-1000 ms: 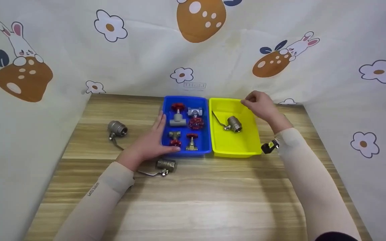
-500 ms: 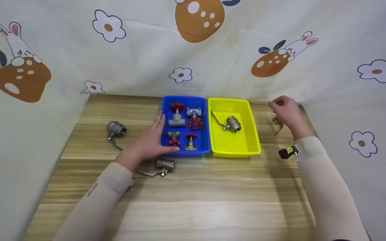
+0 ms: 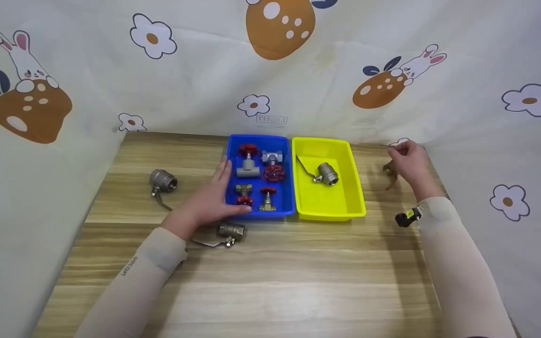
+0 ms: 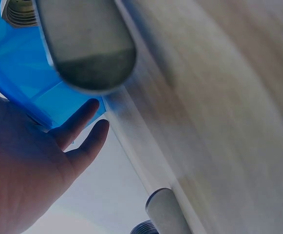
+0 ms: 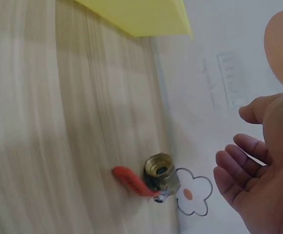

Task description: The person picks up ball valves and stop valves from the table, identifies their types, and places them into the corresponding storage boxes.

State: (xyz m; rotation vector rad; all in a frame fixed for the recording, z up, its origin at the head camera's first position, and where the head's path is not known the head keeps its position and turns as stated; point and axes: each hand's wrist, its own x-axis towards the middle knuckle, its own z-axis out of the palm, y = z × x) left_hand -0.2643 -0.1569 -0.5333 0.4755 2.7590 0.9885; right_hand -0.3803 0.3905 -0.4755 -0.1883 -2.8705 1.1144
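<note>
My left hand (image 3: pixel 204 202) rests against the left side and near corner of the blue bin (image 3: pixel 270 216), fingers extended and thumb over the front rim. Inside are several valves, including a grey one (image 3: pixel 248 166) with a red handwheel. My right hand (image 3: pixel 411 165) hovers beside a small brass ball valve (image 5: pixel 160 170) with an orange-red lever (image 5: pixel 131 181). Its fingers are loosely curled and hold nothing in the right wrist view. From the head view, this hand partly covers the small valve. The yellow bin (image 3: pixel 331 202) holds one steel lever ball valve (image 3: pixel 328 174).
Two more lever ball valves lie on the wooden table (image 3: pixel 289 277): a large one (image 3: pixel 162 180) to the left and a smaller one (image 3: pixel 231 231) before the blue bin. A patterned cloth (image 3: pixel 204 84) walls the back and sides.
My right hand has moved right, from the yellow bin's far right rim to the small ball valve, which came into sight. The left hand stays at the blue bin.
</note>
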